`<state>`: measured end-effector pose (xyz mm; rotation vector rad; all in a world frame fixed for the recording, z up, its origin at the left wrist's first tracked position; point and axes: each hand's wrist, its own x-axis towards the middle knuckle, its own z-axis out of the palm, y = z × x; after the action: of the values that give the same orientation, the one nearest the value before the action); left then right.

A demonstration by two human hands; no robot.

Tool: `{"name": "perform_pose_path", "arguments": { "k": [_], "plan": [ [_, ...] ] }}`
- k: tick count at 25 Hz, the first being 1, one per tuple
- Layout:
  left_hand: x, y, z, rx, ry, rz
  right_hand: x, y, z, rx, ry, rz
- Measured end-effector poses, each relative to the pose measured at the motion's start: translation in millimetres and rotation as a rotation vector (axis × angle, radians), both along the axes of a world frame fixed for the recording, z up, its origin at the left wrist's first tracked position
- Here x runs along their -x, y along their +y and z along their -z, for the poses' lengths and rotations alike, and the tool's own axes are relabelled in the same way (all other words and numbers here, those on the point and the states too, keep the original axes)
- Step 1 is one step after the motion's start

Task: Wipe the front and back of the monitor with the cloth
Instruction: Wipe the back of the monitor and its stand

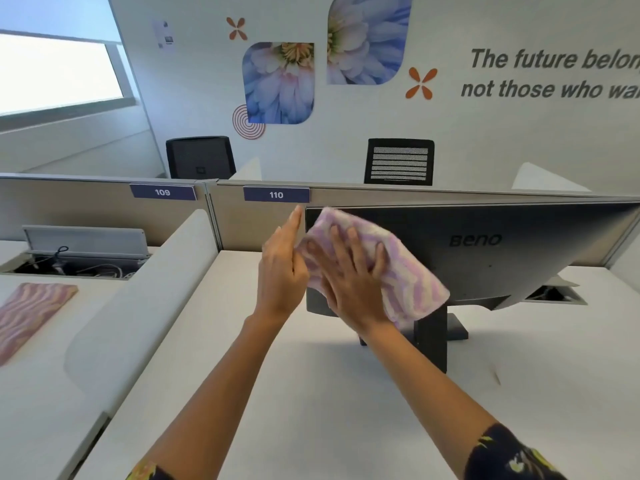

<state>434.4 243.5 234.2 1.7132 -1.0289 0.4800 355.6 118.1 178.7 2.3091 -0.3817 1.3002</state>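
The dark grey monitor (519,251) stands on a white desk (277,393) with its back side, marked BenQ, turned toward me. A pink and white striped cloth (405,271) lies flat against the left part of that back. My right hand (349,275) presses on the cloth with fingers spread and straight. My left hand (282,268) is at the monitor's left edge, fingers straight and pointing up, touching the edge beside the cloth. The screen side is hidden from me.
The monitor's stand (433,337) rests on the desk under the cloth. A grey partition (346,195) with labels 109 and 110 runs behind. A second striped cloth (27,313) lies on the left desk, past a white divider (145,299). Two black chairs stand beyond.
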Motion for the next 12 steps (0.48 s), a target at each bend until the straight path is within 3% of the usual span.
{"name": "perform_pose_path", "arguments": {
  "k": [3,5,9,12],
  "plan": [
    [6,4,27,-0.017,0.307,0.113,13,-24,50,0.276,0.19,0.088],
    [6,3,40,-0.022,0.494,0.174,32,-43,73,0.307,0.266,0.096],
    [-4,-2,51,0.026,0.675,0.219,62,-65,62,0.004,0.206,0.034],
    [-7,-4,55,0.071,0.759,0.236,58,-53,25,-0.192,0.039,-0.014]
  ]
}}
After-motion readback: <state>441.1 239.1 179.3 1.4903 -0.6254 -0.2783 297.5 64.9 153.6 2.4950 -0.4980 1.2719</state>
